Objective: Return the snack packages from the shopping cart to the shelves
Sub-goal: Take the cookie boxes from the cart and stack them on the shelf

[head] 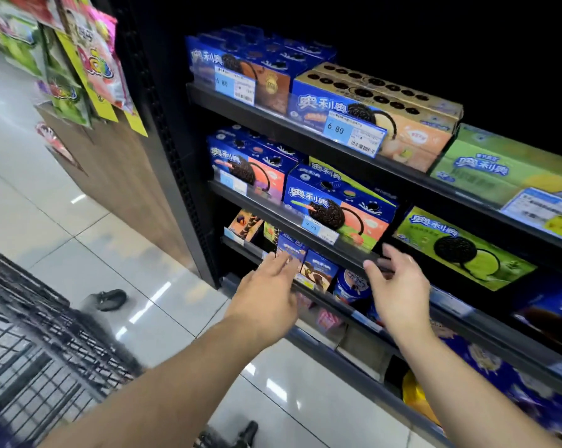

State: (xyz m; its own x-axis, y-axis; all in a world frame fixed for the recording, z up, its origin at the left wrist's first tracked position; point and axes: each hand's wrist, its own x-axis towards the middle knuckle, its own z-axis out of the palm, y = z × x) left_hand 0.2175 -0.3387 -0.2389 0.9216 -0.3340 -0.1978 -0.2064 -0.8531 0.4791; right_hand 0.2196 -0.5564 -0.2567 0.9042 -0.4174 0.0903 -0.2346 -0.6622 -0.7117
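Dark shelves (273, 202) hold rows of blue, orange and green cookie boxes. My left hand (266, 286) reaches toward the third shelf down, fingers straight, its tips at a small blue cookie box (289, 248). My right hand (399, 286) hovers beside it with fingers loosely spread, in front of the rail under a blue-and-pink cookie box (341, 210). Neither hand holds anything. A second small blue box (320, 270) and a round blue tub (352, 284) stand between the two hands. The black wire shopping cart (30, 344) is at lower left; its contents are not visible.
Hanging candy bags (79, 59) cover a wooden end panel (111, 176) left of the shelves. Pale floor tiles (62, 227) stretch to the left. A dark shoe (109, 299) rests on the floor near the cart. Lower shelves (467, 367) hold more blue packages.
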